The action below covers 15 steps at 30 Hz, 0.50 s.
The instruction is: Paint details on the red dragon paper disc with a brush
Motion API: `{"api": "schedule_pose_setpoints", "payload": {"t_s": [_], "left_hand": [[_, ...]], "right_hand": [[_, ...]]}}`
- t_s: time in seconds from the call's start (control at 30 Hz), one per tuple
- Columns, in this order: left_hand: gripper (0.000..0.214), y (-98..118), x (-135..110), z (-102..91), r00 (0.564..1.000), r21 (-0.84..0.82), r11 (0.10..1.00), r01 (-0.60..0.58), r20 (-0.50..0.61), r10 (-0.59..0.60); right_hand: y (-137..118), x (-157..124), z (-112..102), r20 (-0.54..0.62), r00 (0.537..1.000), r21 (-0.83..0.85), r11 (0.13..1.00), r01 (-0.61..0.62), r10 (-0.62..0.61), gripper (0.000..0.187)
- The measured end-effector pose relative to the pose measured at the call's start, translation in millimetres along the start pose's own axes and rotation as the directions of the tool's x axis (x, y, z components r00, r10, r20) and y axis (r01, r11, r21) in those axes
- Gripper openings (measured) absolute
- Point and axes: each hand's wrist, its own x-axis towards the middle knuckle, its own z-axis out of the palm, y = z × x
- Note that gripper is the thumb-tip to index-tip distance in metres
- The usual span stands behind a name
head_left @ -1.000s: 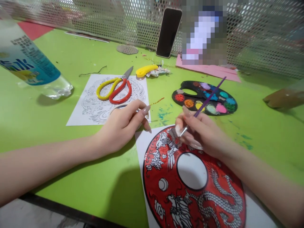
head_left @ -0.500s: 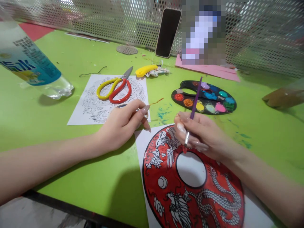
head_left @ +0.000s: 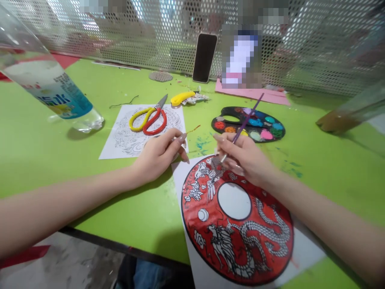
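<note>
A person paints a dragon sheet (head_left: 237, 241), a paper disc filled in red with white dragons and a round uncoloured centre, lying flat on a green table (head_left: 60, 172). The right hand (head_left: 242, 158) hovers over the sheet's top edge, its fingers closed in a pencil grip on a purple-handled brush (head_left: 245, 122); the brush's silver ferrule points down toward the disc, and whether the tip touches the paper cannot be told. The left hand (head_left: 158, 154) rests just left of the sheet, its fingers loosely curled and half closed. A gold wire (head_left: 194, 128) juts from just past those fingertips, though the frame does not show whether the hand has hold of it. Beyond the sheet, to the left, lies a line-art sheet (head_left: 111, 150) under red-and-yellow scissors (head_left: 147, 122), with a yellow handle (head_left: 179, 98) and crumpled foil (head_left: 197, 96) farther back. A black palette (head_left: 228, 110) of bright paints sits beyond the sheet to the right, with teal smears (head_left: 200, 143) on the table near its top corner. Far to the left, a plastic water bottle (head_left: 54, 88) lies on its side. Behind it all, a phone (head_left: 204, 58) stands upright against a perforated metal screen (head_left: 315, 48), beside pink paper (head_left: 255, 94).
</note>
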Motion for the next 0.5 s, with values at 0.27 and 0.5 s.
{"api": "schedule_pose_setpoints", "payload": {"t_s": [0.27,0.5], "left_hand": [[0.02,1,1,0.4,1.0,-0.043,0.999,0.009,-0.004,-0.01],[0.023,-6,0,2.1,1.0,-0.053,0.998,0.03,-0.004,-0.03]], "right_hand": [[7,0,-4,-0.08,0.993,-0.24,0.969,0.064,-0.085,0.037],[16,2,-5,-0.045,0.996,-0.26,0.964,0.061,-0.076,0.045]]}}
